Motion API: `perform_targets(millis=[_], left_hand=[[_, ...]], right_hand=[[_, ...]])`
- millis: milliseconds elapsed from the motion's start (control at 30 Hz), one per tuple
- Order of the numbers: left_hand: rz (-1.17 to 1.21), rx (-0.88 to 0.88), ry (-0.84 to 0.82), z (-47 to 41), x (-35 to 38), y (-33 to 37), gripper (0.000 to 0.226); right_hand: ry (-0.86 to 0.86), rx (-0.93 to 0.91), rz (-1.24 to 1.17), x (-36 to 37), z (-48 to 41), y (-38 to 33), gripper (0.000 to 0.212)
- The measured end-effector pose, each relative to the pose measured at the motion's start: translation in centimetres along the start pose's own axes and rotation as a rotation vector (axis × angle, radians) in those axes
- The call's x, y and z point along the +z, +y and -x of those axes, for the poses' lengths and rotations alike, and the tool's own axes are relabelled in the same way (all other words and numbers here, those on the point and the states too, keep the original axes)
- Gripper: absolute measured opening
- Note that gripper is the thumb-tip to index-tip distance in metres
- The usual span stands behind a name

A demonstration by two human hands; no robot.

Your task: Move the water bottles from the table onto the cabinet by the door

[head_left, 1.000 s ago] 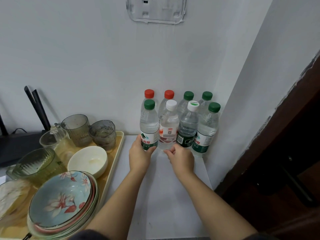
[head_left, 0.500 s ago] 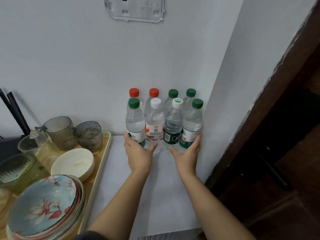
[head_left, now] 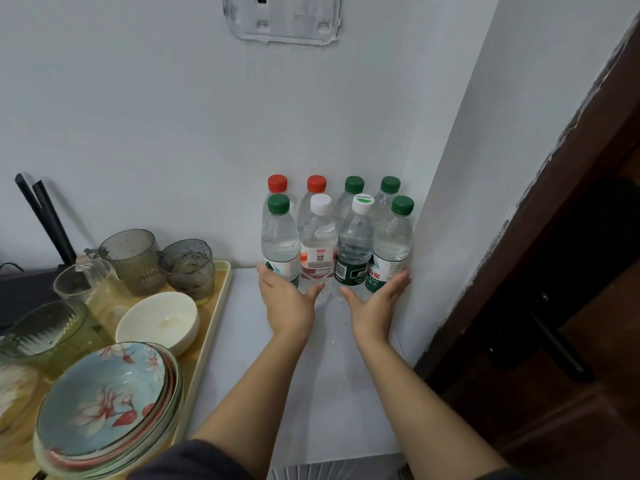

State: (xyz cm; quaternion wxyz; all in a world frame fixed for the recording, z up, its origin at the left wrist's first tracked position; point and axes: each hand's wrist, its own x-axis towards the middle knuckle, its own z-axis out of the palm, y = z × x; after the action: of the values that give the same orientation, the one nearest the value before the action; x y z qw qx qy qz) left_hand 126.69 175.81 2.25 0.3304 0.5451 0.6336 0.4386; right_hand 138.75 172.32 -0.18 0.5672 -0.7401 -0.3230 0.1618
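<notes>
Several clear water bottles stand in two rows in the corner of the white cabinet top (head_left: 311,393). The front row holds a green-capped bottle (head_left: 280,237), a white-capped bottle (head_left: 318,237), a bottle with a white and green cap (head_left: 356,244) and another green-capped bottle (head_left: 393,237). Behind them stand two red-capped bottles (head_left: 277,183) and two green-capped ones (head_left: 390,184). My left hand (head_left: 285,299) lies spread against the base of the left front bottles. My right hand (head_left: 375,303) lies spread against the right ones, its fingers at the side wall.
A yellow tray (head_left: 221,306) to the left carries stacked flowered plates (head_left: 104,403), a white bowl (head_left: 157,318) and glass cups (head_left: 131,258). A white wall (head_left: 485,168) and a dark wooden door (head_left: 554,306) close the right side. A black device (head_left: 20,292) sits far left.
My hands have moved apart from the middle of the front row to its outer ends, with fingers spread against the bottles. The bottles stand as before.
</notes>
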Motion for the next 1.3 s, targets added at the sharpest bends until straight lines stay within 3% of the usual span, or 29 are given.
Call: perform_targets(millis=[100,267,500,700,867,933,1000,1133,1300], left_hand=[[0.058,0.025,-0.046,-0.2,-1.3,0.2,0.109],[0.509,-0.097,-0.131,-2.3,-3.7,0.8,0.053],[0.298,-0.036,-0.156,-4.4,-2.1,1.3,0.049],[0.538,-0.208,-0.191,-4.3,-2.5,1.9,0.043],[0.558,-0.240,-0.259,-3.6,-3.8,1.8,0.045],[0.460,-0.237,-0.212,-3.0,-4.5,0.8,0.055],[0.120,-0.142,-0.150,-1.9,-5.3,-0.8,0.067],[-0.503,0.076,-0.235,2.9,-5.8,-4.0,0.072],[-0.891,0.277,-0.301,10.0,-7.7,-4.8,0.085]], right_hand=[[-0.006,-0.016,0.017,-0.2,0.1,0.0,0.127],[0.010,-0.004,0.031,-0.6,0.3,-0.1,0.129],[0.023,0.024,0.017,0.1,0.3,-0.2,0.130],[0.026,0.032,0.028,0.2,0.5,-0.5,0.127],[-0.032,0.014,0.125,-1.1,0.8,-0.7,0.128],[-0.082,-0.001,0.248,-2.4,1.1,-0.4,0.127],[-0.162,-0.042,0.397,-4.1,1.8,0.0,0.123],[-0.414,-0.187,0.786,-7.4,3.7,0.5,0.104],[-0.633,-0.347,1.018,-9.9,5.6,0.8,0.084]])
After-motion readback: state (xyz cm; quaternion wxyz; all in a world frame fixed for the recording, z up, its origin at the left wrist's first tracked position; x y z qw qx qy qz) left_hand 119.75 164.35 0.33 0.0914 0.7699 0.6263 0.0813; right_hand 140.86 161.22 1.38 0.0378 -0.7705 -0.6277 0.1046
